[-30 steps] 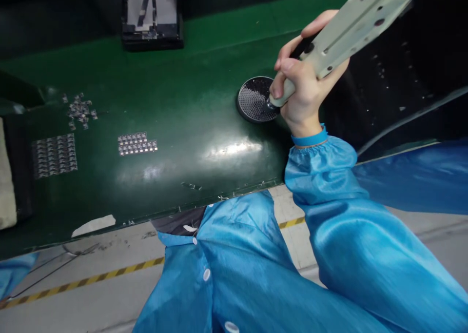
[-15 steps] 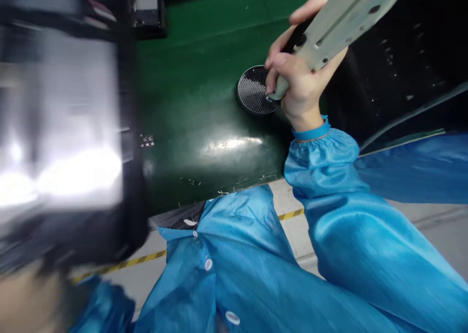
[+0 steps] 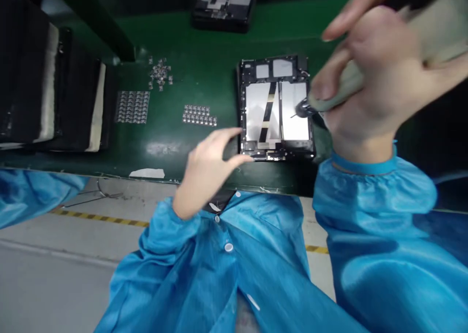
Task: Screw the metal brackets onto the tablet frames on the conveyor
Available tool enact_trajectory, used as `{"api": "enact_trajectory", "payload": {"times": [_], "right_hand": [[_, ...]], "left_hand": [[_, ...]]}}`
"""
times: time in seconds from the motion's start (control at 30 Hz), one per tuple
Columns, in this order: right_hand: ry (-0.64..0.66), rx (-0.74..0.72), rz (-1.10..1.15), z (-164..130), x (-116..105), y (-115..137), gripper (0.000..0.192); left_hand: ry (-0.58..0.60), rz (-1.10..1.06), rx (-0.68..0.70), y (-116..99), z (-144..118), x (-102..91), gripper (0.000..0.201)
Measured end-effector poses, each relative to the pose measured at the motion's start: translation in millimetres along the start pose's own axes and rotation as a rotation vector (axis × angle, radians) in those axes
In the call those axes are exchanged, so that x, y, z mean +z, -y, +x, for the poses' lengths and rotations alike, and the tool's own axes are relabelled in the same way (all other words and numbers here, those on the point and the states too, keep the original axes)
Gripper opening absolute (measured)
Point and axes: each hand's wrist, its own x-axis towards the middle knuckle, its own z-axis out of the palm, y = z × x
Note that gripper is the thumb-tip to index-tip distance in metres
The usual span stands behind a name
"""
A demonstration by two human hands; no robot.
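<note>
My right hand (image 3: 380, 69) is wrapped round a pale electric screwdriver (image 3: 351, 84). Its dark tip is over the right half of an opened tablet-like device (image 3: 256, 111); contact cannot be made out. The device lies on the green bench, its silver panels, dark ribbon strips and black frame showing. At the device's lower left corner is my left hand (image 3: 210, 165), thumb and fingers apart, the tips at or just over the edge.
Small parts lie in rows (image 3: 133, 107) and shorter rows (image 3: 197, 115), with a loose pile (image 3: 160, 73) behind. Dark padded slabs (image 3: 73, 99) stand at the left. Another opened device (image 3: 224, 9) is at the back. A blue sleeve (image 3: 36, 194) shows at the left edge.
The device, blurred at the left before, now lies on the bench, and my left hand is open beside it. The screwdriver has left the round perforated dish and is over the device.
</note>
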Motion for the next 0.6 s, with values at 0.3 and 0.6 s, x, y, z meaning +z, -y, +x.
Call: {"api": "enact_trajectory", "payload": {"times": [0.3,0.6], "right_hand": [[0.222,-0.144,0.128,-9,33,-45,0.019],[0.198,-0.288,0.235,-5,20,-66,0.022]], "left_hand": [[0.226,0.286,0.040,98,117,-66.8,0.062],[0.238,-0.115,0.028,101,130,-60.3,0.020]]}}
